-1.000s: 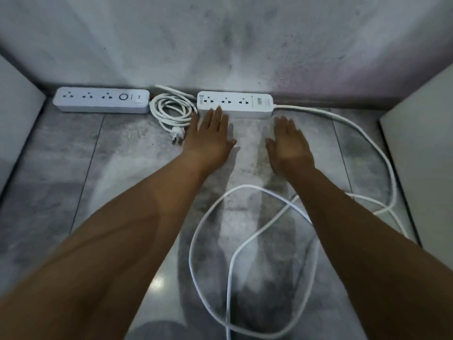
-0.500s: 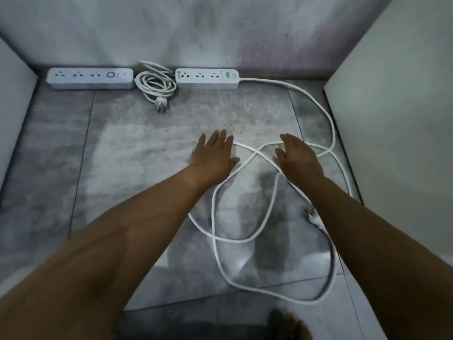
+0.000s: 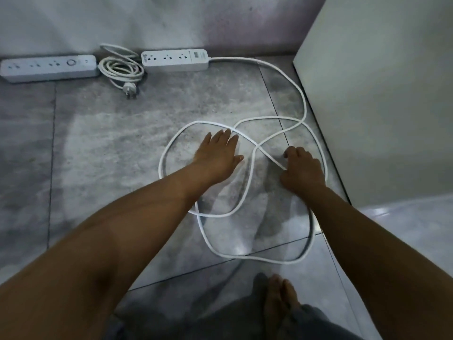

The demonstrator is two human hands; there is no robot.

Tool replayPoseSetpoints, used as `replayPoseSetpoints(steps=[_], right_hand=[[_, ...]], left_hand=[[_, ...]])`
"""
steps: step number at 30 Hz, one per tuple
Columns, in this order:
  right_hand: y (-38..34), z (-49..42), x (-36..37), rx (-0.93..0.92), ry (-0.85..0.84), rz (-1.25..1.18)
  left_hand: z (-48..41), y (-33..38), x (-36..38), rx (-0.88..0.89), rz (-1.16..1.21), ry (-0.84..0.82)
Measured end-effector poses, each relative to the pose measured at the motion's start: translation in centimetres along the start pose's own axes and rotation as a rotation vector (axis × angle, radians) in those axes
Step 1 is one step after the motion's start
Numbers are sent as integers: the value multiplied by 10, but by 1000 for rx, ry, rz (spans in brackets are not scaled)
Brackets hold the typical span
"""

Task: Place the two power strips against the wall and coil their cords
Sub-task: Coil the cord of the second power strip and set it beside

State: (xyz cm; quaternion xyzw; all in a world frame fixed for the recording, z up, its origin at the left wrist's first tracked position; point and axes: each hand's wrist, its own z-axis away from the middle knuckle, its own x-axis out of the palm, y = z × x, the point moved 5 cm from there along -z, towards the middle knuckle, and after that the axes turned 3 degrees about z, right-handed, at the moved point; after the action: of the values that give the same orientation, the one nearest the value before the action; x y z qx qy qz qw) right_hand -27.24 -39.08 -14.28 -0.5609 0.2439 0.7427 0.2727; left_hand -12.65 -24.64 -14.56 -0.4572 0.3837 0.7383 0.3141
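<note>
Two power strips lie flat w/ back edges against the wall (image 3: 171, 23) base at 12 o'clock. Left strip (image 3: 47, 68) sits at 11 o'clock; its coiled cord (image 3: 120, 69) lies just beside its right end, plug (image 3: 129, 92) pointing toward 6. Right strip (image 3: 175, 59) sits just right of the coil, approx. touching it. Loose cord (image 3: 302, 94) exits the right strip's right end, runs toward 3 o'clock near the white panel (image 3: 380, 106) edge, then drops into wide overlapping loops on the tile floor (image 3: 98, 143) at centre. Left hand (image 3: 218, 155): flat, fingers spread slightly, palm down inside a loop, holding nothing. Right hand (image 3: 302, 168): fingers curled narrow over a cord strand at the loop crossing; prob. gripping it, contact point partly hidden. Open floor: wide from 7 to 10 o'clock; tight at 3 o'clock, cord near panel edge. Bare foot (image 3: 279, 300) at 6 o'clock, clear of the loops.
</note>
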Motion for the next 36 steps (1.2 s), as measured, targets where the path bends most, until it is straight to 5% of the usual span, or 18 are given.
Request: replayPoseSetpoints(steps=[11,19,24,27,30,33,36], right_hand=[[31,24,29,110,-93,102],[19,24,14,105,112,-192],[-18,2,-24,115,244,-550],[-36,-10,-52,91,321,-758],[-45,-24,-77,122,339,-894],[-47,-38,-94,196,305,-1094],[-52,-47,-102,274,249,-1338]], left_hand=[[-4,36,10,104,17,62],[-8,40,4,116,142,184],[-14,37,-5,-5,578,307],[-15,38,-2,-232,1118,145],[0,48,-2,-315,1529,-214],[12,50,-5,-213,1634,-508],[22,51,-15,-90,1548,-622]])
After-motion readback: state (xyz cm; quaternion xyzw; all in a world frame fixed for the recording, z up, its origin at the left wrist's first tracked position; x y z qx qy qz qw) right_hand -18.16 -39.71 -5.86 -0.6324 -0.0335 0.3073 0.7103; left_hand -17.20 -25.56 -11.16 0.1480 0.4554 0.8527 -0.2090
